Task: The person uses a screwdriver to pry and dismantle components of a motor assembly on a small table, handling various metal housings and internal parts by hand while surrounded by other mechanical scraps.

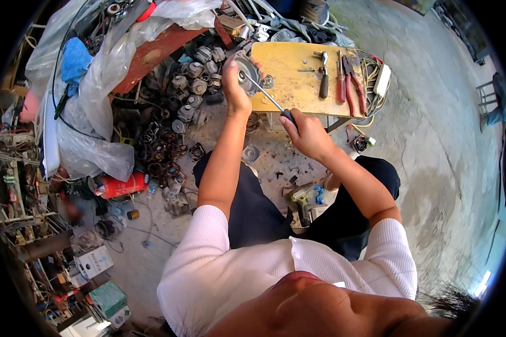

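My left hand grips a round, dish-shaped metal cover over the left edge of a low yellow table. In my right hand is a screwdriver with a dark handle; its shaft slants up to the left, and the tip reaches the middle of the cover. Whether the tip sits inside the hole there, I cannot tell. Beside the cover lies a small round metal part. Farther right on the table are a ratchet wrench, a red-handled screwdriver and red-handled pliers.
Small motors lie heaped left of the table, with dark wire coils nearer me. A cordless drill stands between my legs. Plastic sheeting and a red cylinder are at left; a white power strip is at right.
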Available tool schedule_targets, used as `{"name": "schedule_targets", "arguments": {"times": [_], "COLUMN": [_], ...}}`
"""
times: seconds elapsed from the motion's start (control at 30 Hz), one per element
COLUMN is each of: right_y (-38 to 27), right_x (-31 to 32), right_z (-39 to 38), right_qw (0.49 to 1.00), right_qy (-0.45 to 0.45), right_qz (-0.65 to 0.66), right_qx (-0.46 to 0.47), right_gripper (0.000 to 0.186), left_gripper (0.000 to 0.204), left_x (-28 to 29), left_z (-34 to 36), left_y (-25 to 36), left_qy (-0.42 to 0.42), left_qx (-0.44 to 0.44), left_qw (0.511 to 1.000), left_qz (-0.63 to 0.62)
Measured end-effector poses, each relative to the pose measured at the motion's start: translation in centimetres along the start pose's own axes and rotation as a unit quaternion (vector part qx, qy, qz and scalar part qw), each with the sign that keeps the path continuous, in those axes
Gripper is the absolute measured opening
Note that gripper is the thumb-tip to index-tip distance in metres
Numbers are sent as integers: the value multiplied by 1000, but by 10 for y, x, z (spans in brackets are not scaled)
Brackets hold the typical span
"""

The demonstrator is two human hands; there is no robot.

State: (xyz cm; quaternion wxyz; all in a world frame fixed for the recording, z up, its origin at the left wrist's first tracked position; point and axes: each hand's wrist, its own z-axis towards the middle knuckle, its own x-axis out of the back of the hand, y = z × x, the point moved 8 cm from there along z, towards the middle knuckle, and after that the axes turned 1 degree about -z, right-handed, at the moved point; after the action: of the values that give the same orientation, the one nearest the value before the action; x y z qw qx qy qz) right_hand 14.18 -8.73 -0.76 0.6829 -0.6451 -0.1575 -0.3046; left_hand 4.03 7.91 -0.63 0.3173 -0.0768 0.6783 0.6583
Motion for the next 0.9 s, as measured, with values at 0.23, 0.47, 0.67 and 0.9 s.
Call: {"name": "schedule_targets", "arguments": {"times": [0.23, 0.47, 0.67, 0.9], "right_y": [-15, -28, -27, -27], "right_x": [-15, -11, -10, -8], "right_z": [-16, -21, -23, -24], "right_qw": [847, 775, 763, 760], "right_qy": [-225, -274, -287, -288], "right_qz": [437, 516, 529, 532], "right_qx": [-205, -239, -234, -236], "right_gripper": [40, 39, 39, 39], "left_gripper": [66, 73, 74, 75], "left_x": [-7, -10, -20, -24], "left_z": [3, 0, -6, -8], "left_y": [20, 21, 23, 25], "left_qy": [-128, -159, -188, -199], "left_qx": [104, 100, 89, 69], "left_qw": [959, 961, 963, 966], "left_qz": [-229, -205, -174, -149]}}
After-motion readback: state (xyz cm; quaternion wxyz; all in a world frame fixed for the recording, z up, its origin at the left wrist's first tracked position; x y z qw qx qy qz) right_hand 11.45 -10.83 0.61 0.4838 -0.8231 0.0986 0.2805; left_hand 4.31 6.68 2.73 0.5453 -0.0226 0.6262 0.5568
